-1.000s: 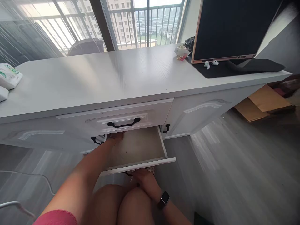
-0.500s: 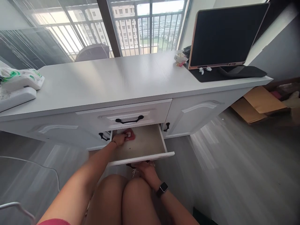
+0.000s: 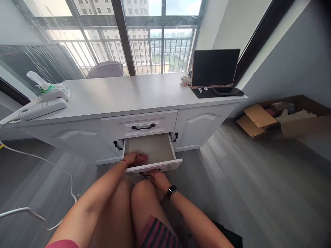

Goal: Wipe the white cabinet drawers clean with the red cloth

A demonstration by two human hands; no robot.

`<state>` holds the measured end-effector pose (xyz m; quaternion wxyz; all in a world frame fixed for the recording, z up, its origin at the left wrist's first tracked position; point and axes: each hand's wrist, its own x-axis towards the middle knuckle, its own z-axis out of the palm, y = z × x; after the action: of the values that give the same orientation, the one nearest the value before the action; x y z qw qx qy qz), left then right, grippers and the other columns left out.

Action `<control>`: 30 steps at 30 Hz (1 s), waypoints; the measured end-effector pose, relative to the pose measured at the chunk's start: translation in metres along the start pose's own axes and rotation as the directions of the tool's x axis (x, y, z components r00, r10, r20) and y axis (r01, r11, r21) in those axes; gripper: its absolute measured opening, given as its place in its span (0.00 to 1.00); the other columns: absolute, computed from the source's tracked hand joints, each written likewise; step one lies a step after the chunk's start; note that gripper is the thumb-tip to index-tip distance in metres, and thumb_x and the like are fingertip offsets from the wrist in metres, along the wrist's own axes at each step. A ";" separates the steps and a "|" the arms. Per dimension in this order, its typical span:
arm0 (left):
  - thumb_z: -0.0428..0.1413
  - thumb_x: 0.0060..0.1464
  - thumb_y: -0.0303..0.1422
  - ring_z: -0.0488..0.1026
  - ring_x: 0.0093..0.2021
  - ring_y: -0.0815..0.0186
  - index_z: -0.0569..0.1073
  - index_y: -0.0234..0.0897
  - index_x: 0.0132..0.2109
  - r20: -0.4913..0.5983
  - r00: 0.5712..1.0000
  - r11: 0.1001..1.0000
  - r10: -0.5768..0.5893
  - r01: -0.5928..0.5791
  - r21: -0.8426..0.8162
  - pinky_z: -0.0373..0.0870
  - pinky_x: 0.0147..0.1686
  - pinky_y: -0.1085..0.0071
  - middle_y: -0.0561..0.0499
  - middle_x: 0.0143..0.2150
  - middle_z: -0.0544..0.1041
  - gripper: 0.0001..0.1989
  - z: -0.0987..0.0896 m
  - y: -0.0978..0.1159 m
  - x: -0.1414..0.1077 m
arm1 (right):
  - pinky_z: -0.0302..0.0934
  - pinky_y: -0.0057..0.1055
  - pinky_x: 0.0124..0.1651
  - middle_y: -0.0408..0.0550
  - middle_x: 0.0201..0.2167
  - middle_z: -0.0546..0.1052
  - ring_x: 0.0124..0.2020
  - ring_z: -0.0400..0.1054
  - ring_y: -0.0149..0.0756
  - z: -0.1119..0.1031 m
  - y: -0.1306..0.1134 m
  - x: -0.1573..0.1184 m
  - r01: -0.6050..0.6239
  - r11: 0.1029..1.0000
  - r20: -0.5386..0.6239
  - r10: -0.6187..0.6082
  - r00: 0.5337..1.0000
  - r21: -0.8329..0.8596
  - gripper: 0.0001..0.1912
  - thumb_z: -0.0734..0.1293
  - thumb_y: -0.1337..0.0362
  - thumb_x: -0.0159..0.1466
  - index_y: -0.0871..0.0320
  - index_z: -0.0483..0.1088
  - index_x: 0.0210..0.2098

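A white drawer (image 3: 157, 146) is pulled out of the cabinet. Inside it, toward the front left, my left hand (image 3: 131, 158) grips a pinkish-red cloth (image 3: 141, 158) and presses it on the drawer floor. The fingertips are partly hidden by the cloth. Below the drawer's front panel, my right hand (image 3: 158, 179) is closed at the black drawer handle (image 3: 143, 174), some fingers out of sight. A dark smartwatch (image 3: 171, 191) is on that wrist.
Above is a closed drawer with a black handle (image 3: 143, 127). On the white cabinet top (image 3: 111, 94) stand a screen (image 3: 216, 68), earbuds (image 3: 203, 89), a tissue pack (image 3: 53, 91) and a power strip (image 3: 42, 108). An open cardboard box (image 3: 305, 125) and a white cable (image 3: 38, 158) lie lower down.
My left hand has drawn the cloth from further back toward the drawer's front. My right hand stays at the handle. The camera view has shifted, showing more window and the whole box.
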<state>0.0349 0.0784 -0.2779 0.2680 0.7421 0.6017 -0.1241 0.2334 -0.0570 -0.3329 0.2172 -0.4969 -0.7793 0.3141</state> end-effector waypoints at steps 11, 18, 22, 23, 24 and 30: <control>0.46 0.48 0.25 0.70 0.30 0.63 0.74 0.35 0.35 -0.670 0.700 0.859 -0.249 -0.159 -0.486 0.64 0.31 0.71 0.50 0.27 0.75 0.13 -0.007 0.017 -0.081 | 0.46 0.47 0.63 0.51 0.51 0.74 0.55 0.63 0.41 -0.086 0.021 -0.031 -0.098 0.911 -0.361 -0.058 0.931 -0.401 0.16 0.59 0.60 0.68 0.55 0.70 0.52; 0.47 0.42 0.25 0.69 0.34 0.64 0.71 0.34 0.34 -0.637 0.177 0.551 -0.750 -0.365 -0.750 0.68 0.42 0.66 0.52 0.30 0.71 0.11 0.007 -0.006 -0.093 | 0.49 0.38 0.61 0.49 0.46 0.77 0.49 0.69 0.37 -0.113 0.033 0.011 -0.150 0.892 -0.171 0.083 0.982 -0.427 0.16 0.57 0.57 0.69 0.52 0.73 0.49; 0.44 0.41 0.20 0.68 0.54 0.60 0.66 0.30 0.52 -0.509 -0.070 0.483 -0.858 -0.450 -0.751 0.62 0.56 0.63 0.40 0.53 0.71 0.28 0.013 -0.007 -0.091 | 0.56 0.35 0.55 0.53 0.45 0.78 0.48 0.70 0.42 -0.128 0.035 0.052 -0.212 0.884 -0.112 0.181 0.977 -0.417 0.18 0.59 0.54 0.68 0.55 0.74 0.49; 0.43 0.41 0.19 0.66 0.58 0.61 0.62 0.29 0.56 -0.500 -0.113 0.490 -0.859 -0.467 -0.736 0.60 0.58 0.65 0.39 0.57 0.68 0.31 0.014 -0.007 -0.093 | 0.57 0.35 0.52 0.55 0.44 0.78 0.47 0.71 0.43 -0.131 0.037 0.061 -0.221 0.882 -0.104 0.195 0.975 -0.415 0.19 0.60 0.53 0.67 0.56 0.75 0.48; 0.43 0.42 0.18 0.64 0.60 0.62 0.59 0.29 0.59 -0.499 -0.147 0.505 -0.854 -0.468 -0.725 0.59 0.59 0.66 0.38 0.59 0.66 0.33 0.015 -0.008 -0.095 | 0.59 0.34 0.50 0.56 0.43 0.78 0.47 0.71 0.44 -0.134 0.039 0.068 -0.232 0.880 -0.096 0.211 0.973 -0.415 0.20 0.60 0.52 0.66 0.57 0.75 0.48; 0.47 0.46 0.17 0.53 0.67 0.56 0.55 0.31 0.63 -0.448 -0.035 0.435 -0.894 -0.316 -0.843 0.51 0.63 0.57 0.37 0.64 0.59 0.35 0.025 -0.009 -0.093 | 0.58 0.34 0.51 0.61 0.45 0.77 0.49 0.70 0.48 -0.143 0.046 0.082 -0.251 0.862 -0.038 0.261 0.965 -0.440 0.26 0.58 0.49 0.66 0.61 0.73 0.51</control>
<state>0.0074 -0.0113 -0.2535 0.0442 0.1846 0.7546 0.6281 0.3215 0.0712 -0.2619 0.0466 -0.6284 -0.7596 0.1612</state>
